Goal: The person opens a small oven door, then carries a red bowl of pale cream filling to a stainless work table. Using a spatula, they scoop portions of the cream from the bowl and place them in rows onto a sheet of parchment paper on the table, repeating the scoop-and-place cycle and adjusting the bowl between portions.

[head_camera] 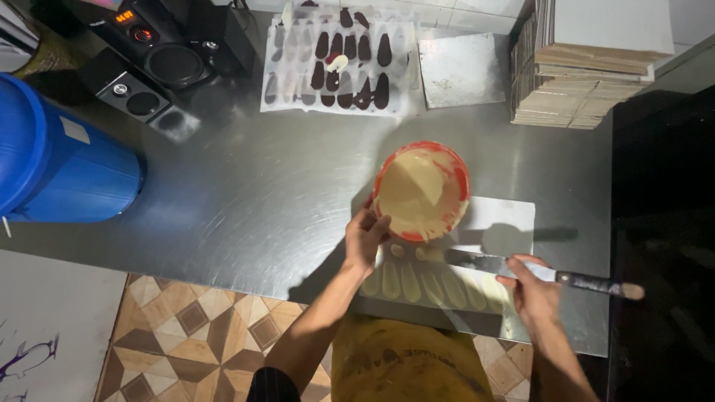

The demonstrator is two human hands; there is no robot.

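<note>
A blue barrel [56, 160] stands at the far left. The left hand [365, 237] grips the rim of a red bowl [421, 190], tipped over a clear mold tray [477, 257] on the steel counter [246, 201]. The bowl is smeared with pale cream. The right hand [535, 289] is curled around a long flat knife [536, 272] lying across the tray.
</note>
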